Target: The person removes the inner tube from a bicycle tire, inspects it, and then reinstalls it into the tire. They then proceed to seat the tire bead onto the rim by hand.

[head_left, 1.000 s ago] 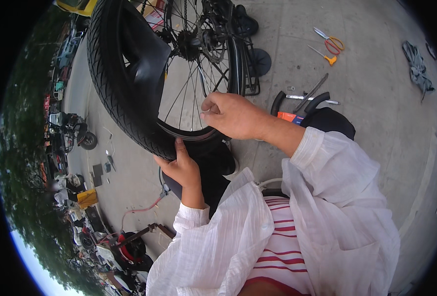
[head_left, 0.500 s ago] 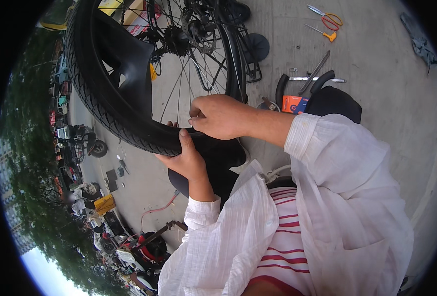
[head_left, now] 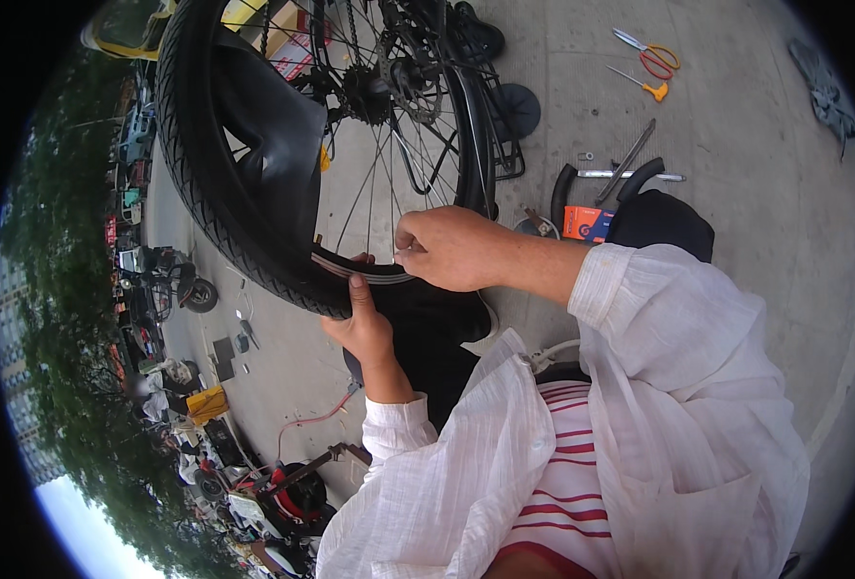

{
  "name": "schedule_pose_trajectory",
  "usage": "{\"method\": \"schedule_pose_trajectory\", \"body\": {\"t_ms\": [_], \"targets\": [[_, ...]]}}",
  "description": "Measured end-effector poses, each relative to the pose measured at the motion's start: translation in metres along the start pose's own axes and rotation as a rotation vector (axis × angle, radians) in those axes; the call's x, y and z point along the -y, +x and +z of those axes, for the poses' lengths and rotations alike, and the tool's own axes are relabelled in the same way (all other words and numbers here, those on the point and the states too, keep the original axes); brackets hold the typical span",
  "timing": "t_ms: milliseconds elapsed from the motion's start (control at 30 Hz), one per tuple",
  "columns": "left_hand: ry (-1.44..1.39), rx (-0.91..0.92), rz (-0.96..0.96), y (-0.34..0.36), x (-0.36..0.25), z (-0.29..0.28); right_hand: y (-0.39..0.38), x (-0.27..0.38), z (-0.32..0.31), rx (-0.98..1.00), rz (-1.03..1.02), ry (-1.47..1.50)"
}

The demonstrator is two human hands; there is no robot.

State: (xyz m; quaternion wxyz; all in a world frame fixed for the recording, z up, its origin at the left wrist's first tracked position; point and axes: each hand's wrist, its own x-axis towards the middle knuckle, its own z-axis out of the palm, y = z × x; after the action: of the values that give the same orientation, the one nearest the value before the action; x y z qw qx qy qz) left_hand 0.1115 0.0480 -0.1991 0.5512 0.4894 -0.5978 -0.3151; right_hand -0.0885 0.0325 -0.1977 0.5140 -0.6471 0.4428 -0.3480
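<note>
A bicycle wheel stands before me, with a black treaded tire point(head_left: 217, 224) round its left and lower side. A black inner tube point(head_left: 287, 145) hangs loose inside the tire, partly out of it. My left hand point(head_left: 362, 328) grips the tire at its lower edge, thumb on top, other fingers mostly hidden behind. Beside it the rim point(head_left: 350, 273) shows bare, and a small brass-coloured valve stem point(head_left: 317, 239) rises from it. My right hand point(head_left: 451, 251) is closed, its fingertips pinched against the rim just right of the left hand. What lies in that pinch is hidden.
On the concrete at right lie scissors point(head_left: 655, 60), a yellow-handled screwdriver point(head_left: 651, 91), metal levers point(head_left: 628, 159), black curved pieces point(head_left: 562, 188) and an orange-blue box point(head_left: 587, 224). The sprocket cluster point(head_left: 362, 92) and frame are above. Parked scooters point(head_left: 181, 280) line the left.
The wheel sits slightly further right and lower in view. More of the bare rim and the valve stem now show beside my left hand. My right hand stays pinched at the rim.
</note>
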Motion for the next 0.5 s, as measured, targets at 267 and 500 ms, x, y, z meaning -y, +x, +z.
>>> {"method": "schedule_pose_trajectory", "body": {"t_ms": [267,500], "targets": [[0.057,-0.018,0.045,-0.004,-0.003,0.007,0.003,0.007,-0.001,-0.043,-0.132,0.108],[0.010,-0.109,0.015,-0.015,-0.015,0.027,0.034,0.018,-0.002,-0.093,-0.254,0.503]]}}
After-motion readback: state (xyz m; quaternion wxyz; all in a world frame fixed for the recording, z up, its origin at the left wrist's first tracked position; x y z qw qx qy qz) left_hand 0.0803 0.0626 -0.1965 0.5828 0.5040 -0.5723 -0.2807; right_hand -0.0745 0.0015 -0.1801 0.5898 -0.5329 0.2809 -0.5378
